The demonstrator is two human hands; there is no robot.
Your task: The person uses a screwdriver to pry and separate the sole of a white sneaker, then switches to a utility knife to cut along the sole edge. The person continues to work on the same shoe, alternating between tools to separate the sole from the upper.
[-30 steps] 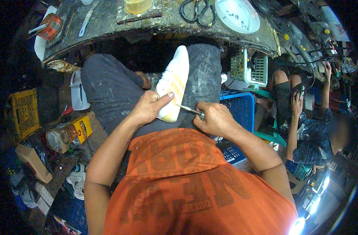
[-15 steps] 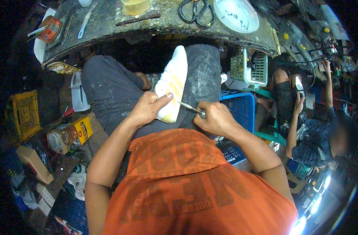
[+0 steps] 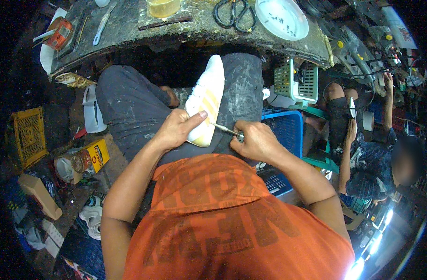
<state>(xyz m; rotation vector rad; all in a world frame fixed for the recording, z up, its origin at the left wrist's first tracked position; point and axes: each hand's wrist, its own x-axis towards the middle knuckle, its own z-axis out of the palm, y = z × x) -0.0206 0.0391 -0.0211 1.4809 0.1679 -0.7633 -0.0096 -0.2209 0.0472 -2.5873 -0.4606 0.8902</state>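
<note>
A white sneaker with pale tan side stripes lies on my lap, toe pointing away from me. My left hand is closed round its heel end, the thumb pressed on the side. In my right hand I grip a thin metal awl; its handle is mostly hidden in my fist. The awl's tip touches the shoe's side near the sole edge, just right of my left thumb. Whether the tip has gone into the material cannot be made out.
Ahead stands a worn workbench with black-handled scissors, a white bowl, a yellowish tub and a knife. Green and blue baskets stand at my right. Beyond them a co-worker holds a light-coloured shoe.
The awl's tip has shifted slightly left and down on the shoe's side. Both my hands stay nearly where they were. The co-worker's hand and shoe have moved a little.
</note>
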